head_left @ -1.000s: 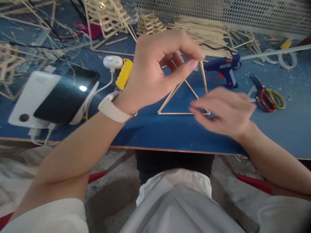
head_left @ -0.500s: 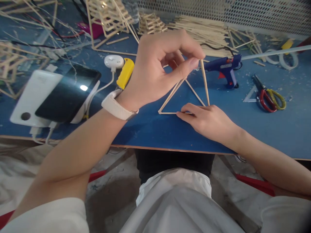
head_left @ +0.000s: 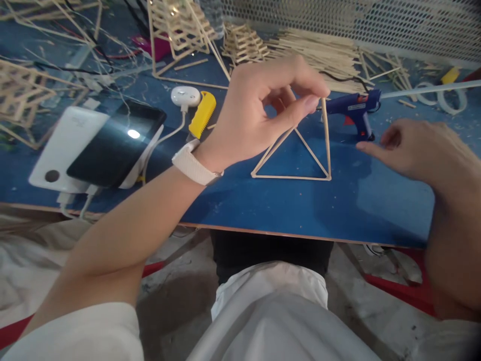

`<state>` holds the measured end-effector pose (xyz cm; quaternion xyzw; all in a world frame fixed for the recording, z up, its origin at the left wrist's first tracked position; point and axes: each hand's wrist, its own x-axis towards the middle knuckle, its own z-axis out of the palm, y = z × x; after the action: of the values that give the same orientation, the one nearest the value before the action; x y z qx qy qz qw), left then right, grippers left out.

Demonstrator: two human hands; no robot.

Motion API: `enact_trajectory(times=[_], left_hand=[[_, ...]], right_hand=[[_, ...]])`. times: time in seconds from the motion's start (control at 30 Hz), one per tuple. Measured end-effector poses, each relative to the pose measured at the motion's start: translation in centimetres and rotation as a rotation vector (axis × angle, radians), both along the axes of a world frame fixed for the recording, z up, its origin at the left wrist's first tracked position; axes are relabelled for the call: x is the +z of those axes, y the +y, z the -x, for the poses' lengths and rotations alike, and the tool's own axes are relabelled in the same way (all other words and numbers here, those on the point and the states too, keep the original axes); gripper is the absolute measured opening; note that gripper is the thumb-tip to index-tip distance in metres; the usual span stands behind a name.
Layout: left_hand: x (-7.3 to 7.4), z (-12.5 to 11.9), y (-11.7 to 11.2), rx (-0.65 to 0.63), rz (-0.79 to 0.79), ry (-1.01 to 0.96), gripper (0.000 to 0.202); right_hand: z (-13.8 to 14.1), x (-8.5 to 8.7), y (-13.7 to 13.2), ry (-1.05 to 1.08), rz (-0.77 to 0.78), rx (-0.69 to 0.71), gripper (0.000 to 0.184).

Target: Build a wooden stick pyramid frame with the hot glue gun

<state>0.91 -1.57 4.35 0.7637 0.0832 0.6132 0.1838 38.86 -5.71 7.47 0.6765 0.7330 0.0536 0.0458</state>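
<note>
My left hand pinches the upper end of a thin wooden stick between thumb and forefinger. That stick rises steeply from the right front corner of a triangle frame of wooden sticks, which lies on the blue table. Part of the frame's far corner is hidden behind my left hand. My right hand is off the frame to the right, thumb stretched out and fingers loosely curled, with nothing visible in it. The blue glue gun lies just left of and beyond it, a glue stick projecting from its back.
On the left are a dark phone, a white power bank with cables, and a yellow-handled cutter. Stick structures and a pile of loose sticks lie at the back, before a perforated metal panel.
My right hand has let go of the frame's near right corner and moved right, now covering where the scissors lay. The left hand keeps its pinch on the stick.
</note>
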Motion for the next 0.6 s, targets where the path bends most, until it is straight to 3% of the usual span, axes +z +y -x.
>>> enact_trajectory(times=[0.13, 0.27, 0.43, 0.5, 0.6], left_hand=[[0.3, 0.4, -0.5, 0.026, 0.036, 0.09, 0.021], [-0.5, -0.1, -0.7, 0.078, 0.028, 0.023, 0.025], [-1.4, -0.6, -0.2, 0.044, 0.001, -0.04, 0.032], [-0.9, -0.3, -0.4, 0.041, 0.006, -0.014, 0.036], [0.8, 0.1, -1.0, 0.083, 0.024, 0.202, 0.043]], right_hand=[[-0.4, -3.0, 4.7, 0.298, -0.129, 0.17, 0.081], [-0.3, -5.1, 8.5, 0.312, -0.07, -0.038, 0.068], [-0.7, -5.6, 8.0, 0.388, -0.306, -0.006, 0.064], [-0.1, -5.5, 7.6, 0.39, -0.271, 0.026, 0.066], [0.7, -5.6, 7.7, 0.366, -0.181, 0.079, 0.073]])
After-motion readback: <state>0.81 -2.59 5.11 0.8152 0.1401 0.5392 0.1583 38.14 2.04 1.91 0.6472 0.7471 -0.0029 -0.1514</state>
